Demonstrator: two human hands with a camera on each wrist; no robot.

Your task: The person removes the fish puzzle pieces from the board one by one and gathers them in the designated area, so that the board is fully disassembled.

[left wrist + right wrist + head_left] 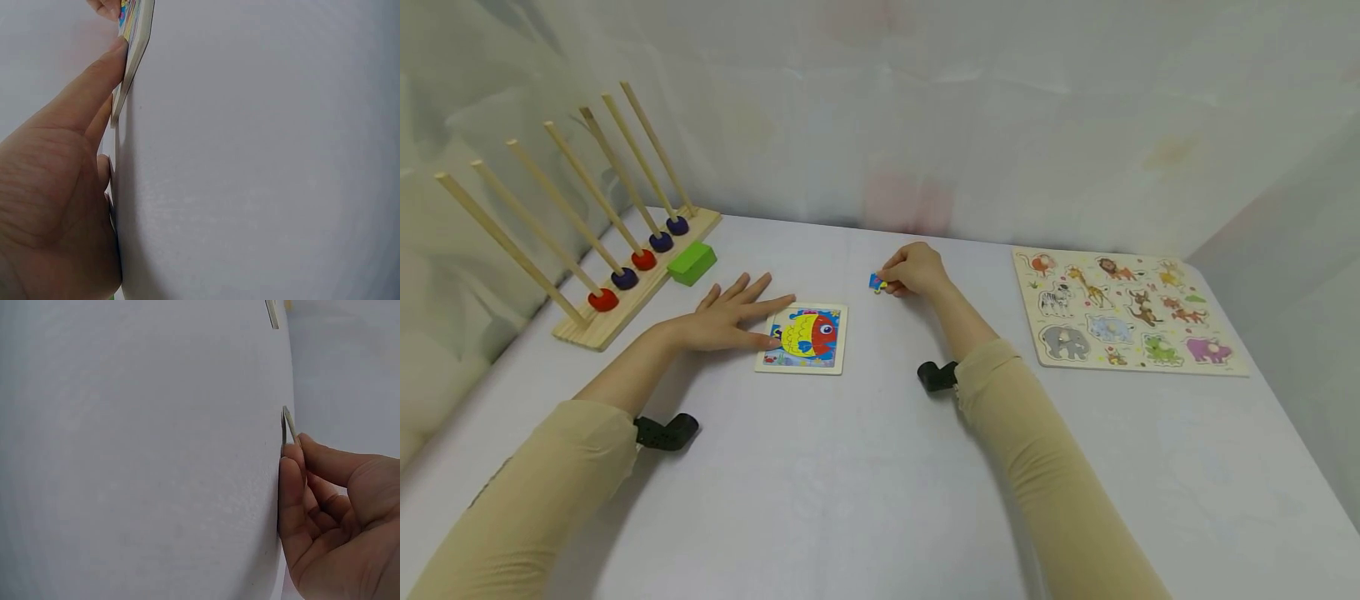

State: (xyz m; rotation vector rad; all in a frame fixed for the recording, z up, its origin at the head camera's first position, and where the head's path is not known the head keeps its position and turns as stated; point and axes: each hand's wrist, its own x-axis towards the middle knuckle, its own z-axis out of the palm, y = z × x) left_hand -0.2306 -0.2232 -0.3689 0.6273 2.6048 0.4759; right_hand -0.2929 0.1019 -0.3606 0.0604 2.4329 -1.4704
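The blue puzzle piece [875, 282], pinched by the bent-wristed right hand [917, 271], is at two o'clock from the fish puzzle [841, 337]. The left hand [726, 321], fingers spread, overlaps its nine-o'clock edge. Green block [692, 263] and peg stand [634, 300] lie toward ten; animal board [1138, 365], three.

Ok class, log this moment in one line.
left hand: touching fish puzzle; right hand: pinching puzzle piece; green block: beside peg rack

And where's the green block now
In the head view, the green block sits at the left, beside the pegged wooden base and beyond the left hand.
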